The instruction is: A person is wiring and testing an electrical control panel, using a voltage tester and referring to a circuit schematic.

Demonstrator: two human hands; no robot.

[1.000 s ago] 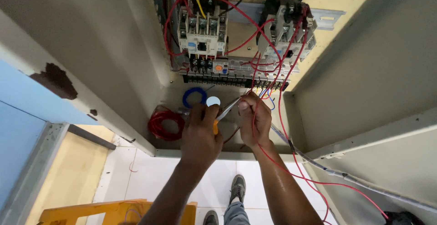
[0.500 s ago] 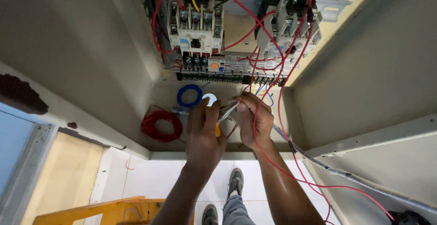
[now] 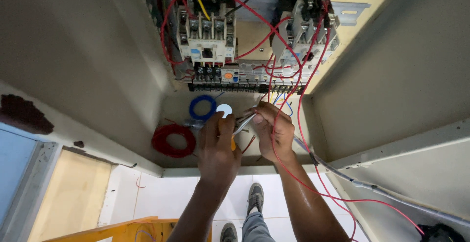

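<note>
Leftmost, on the cabinet floor (image 3: 171, 102) toward its left wall: red wire coil (image 3: 173, 140), then blue wire coil (image 3: 202, 107) just beside it. Left hand (image 3: 219, 144), closed around pliers (image 3: 243, 123), whose metal tips point right. Right hand (image 3: 274, 130), fingers pinched shut on a red wire (image 3: 313, 189) at the plier tips, below the terminal strip (image 3: 245, 86). Contactors (image 3: 206, 34) above, on the back panel.

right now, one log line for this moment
left hand: holds pliers | right hand: pinches red wire | site: terminal strip
</note>
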